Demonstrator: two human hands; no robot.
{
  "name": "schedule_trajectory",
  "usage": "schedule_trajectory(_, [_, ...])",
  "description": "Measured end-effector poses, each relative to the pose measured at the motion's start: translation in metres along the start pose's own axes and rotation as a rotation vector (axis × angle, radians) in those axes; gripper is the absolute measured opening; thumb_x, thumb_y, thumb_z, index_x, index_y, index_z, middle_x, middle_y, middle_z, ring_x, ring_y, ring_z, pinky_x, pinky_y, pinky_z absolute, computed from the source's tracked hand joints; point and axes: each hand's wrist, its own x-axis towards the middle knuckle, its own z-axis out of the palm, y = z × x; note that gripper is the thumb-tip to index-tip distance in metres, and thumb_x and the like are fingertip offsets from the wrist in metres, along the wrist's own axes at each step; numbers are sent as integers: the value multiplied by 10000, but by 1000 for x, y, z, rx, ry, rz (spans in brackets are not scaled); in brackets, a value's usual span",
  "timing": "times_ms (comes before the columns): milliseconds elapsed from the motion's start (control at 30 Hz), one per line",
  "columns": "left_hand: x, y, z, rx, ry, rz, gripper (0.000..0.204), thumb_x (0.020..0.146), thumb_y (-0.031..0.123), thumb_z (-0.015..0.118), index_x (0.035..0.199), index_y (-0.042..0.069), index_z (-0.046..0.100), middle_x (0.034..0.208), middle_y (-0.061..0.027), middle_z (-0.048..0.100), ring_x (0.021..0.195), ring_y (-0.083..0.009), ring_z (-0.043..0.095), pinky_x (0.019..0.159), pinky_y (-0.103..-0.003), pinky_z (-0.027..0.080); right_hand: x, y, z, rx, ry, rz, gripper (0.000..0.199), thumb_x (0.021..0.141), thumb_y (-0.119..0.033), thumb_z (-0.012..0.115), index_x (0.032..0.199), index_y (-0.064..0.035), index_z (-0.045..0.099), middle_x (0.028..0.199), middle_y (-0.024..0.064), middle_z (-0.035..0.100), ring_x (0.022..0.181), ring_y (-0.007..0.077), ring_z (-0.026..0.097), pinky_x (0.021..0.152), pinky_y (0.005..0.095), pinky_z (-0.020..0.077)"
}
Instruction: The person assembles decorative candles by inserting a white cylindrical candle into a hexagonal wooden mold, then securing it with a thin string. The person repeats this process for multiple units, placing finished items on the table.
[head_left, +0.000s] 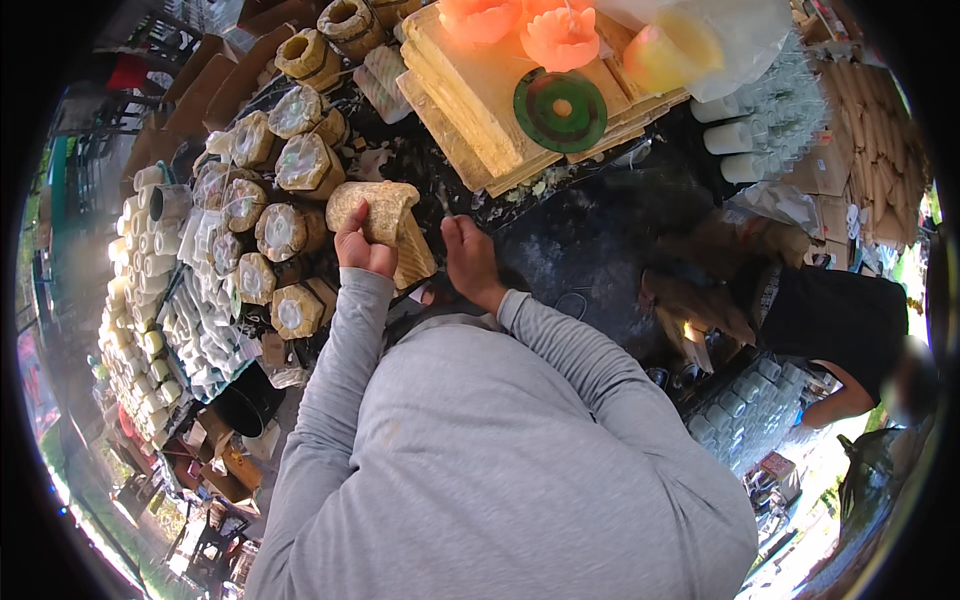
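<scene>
My left hand [367, 246] is closed on a tan, rough-surfaced curved piece [372, 204] that looks like part of a mould, its index finger laid along the surface. Just below that piece, a ribbed tan piece [415, 258] slants down; whether the two are joined I cannot tell. Slightly to the right, my right hand [472, 262] is closed around a thin, dark, narrow tool [444, 203] that points away from me. Most of the tool is hidden in the fist, so its kind is unclear.
Left of my hands stand several tan hexagonal moulds [283, 232] with whitish tops. White cylinders [150, 300] are massed farther left. Ahead lie stacked yellowish slabs [470, 110], a green disc [560, 110] and orange flower-shaped pieces [560, 40]. Glass jars [765, 130] and another person [835, 325] are at right.
</scene>
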Motion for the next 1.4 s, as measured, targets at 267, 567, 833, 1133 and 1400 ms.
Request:
schedule_trajectory(267, [9, -6, -8, 45, -3, -53, 406, 1018, 121, 657, 1367, -70, 576, 1325, -216, 701, 1226, -395, 681, 1143, -523, 507, -2, -33, 2, -19, -16, -353, 276, 1102, -295, 580, 1038, -30, 625, 927, 216, 653, 810, 455, 669, 666, 516, 519])
schedule_trajectory(567, [-7, -3, 3, -5, -67, -57, 509, 1045, 152, 613, 1482, -85, 503, 1493, -257, 599, 1364, -438, 588, 1209, -555, 441, 16, -11, -11, -43, 19, -28, 281, 1117, -290, 565, 1074, -25, 648, 889, 214, 690, 826, 430, 703, 701, 463, 527])
schedule_trajectory(833, [0, 0, 0, 19, 39, -110, 375, 1031, 123, 633, 1358, -57, 594, 1350, -215, 687, 1241, -402, 669, 1145, -536, 500, 3, -35, 2, 76, -10, -320, 264, 1112, -292, 565, 1187, -52, 646, 992, 237, 705, 929, 462, 701, 739, 503, 549])
schedule_trajectory(1133, [-9, 7, -10, 87, 56, -35, 449, 993, 106, 672, 1403, -45, 570, 1378, -210, 673, 1279, -402, 655, 1163, -577, 487, 21, 64, 2, 190, -152, 441, 333, 1127, -403, 535, 1221, -105, 651, 886, 123, 675, 693, 279, 666, 634, 386, 542])
schedule_trajectory(1400, [-48, 9, 23, 440, -224, 222, 518, 888, -40, 701, 1382, 18, 553, 1226, -142, 710, 1137, -337, 722, 994, -561, 604, 17, -9, -46, 361, -375, 106, 427, 1131, -436, 547, 1079, -48, 717, 719, 0, 566, 618, 116, 555, 603, 312, 501])
